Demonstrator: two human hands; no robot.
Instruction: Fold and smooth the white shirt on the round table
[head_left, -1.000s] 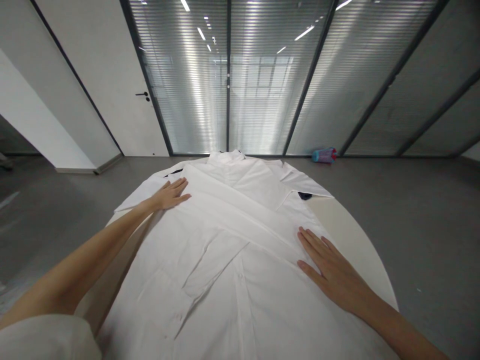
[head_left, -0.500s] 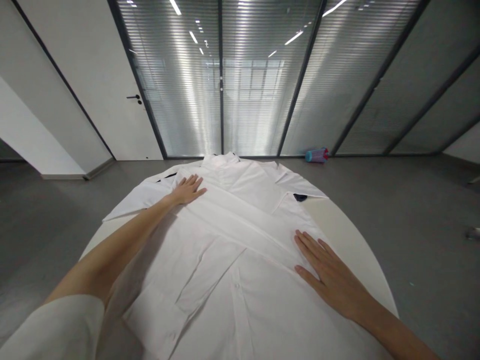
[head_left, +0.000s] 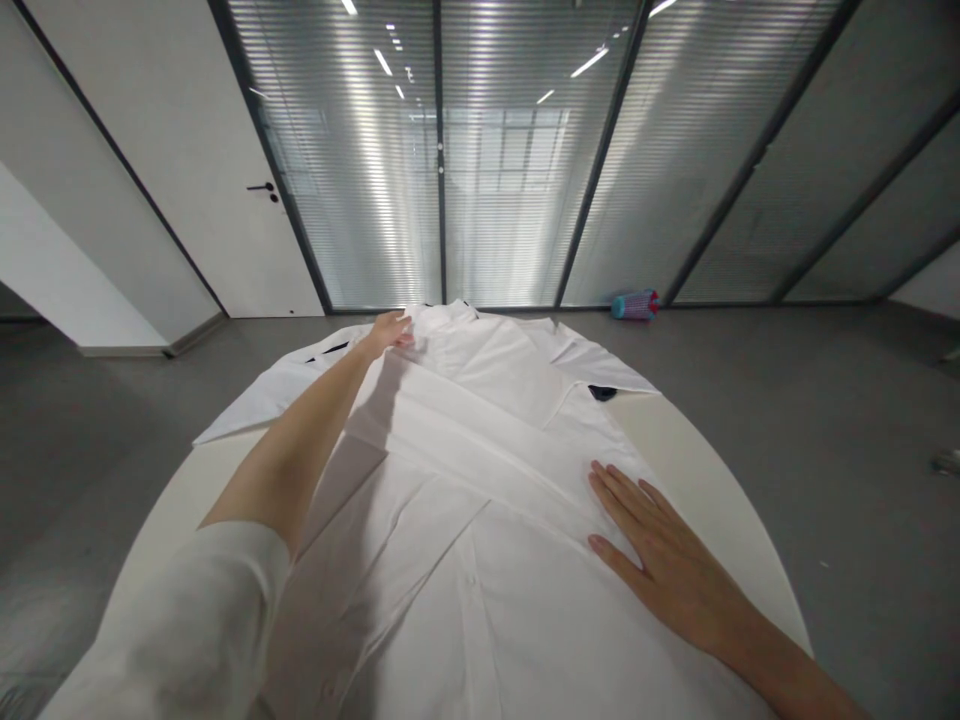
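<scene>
A white button-up shirt (head_left: 480, 430) lies spread on a round white table (head_left: 697, 480), its collar at the far edge. Across its body runs a long diagonal fold of white cloth, with a buttoned strip showing in front. My left hand (head_left: 391, 328) reaches to the shoulder beside the collar; its fingers are curled at the fabric, partly hidden from this angle. Flat on the right side of the shirt rests my right hand (head_left: 652, 550), open, palm down, with fingers apart.
Something dark (head_left: 602, 393) shows beneath the right sleeve. A blue and pink basket-like object (head_left: 635, 305) lies on the grey floor (head_left: 750, 390) by the glass partition (head_left: 502, 200) with blinds. At the left is a white door with a dark handle (head_left: 262, 188).
My left hand has moved from lying flat on the upper left of the shirt to farther away, beside the collar, and its fingers have curled. My right hand has stayed put.
</scene>
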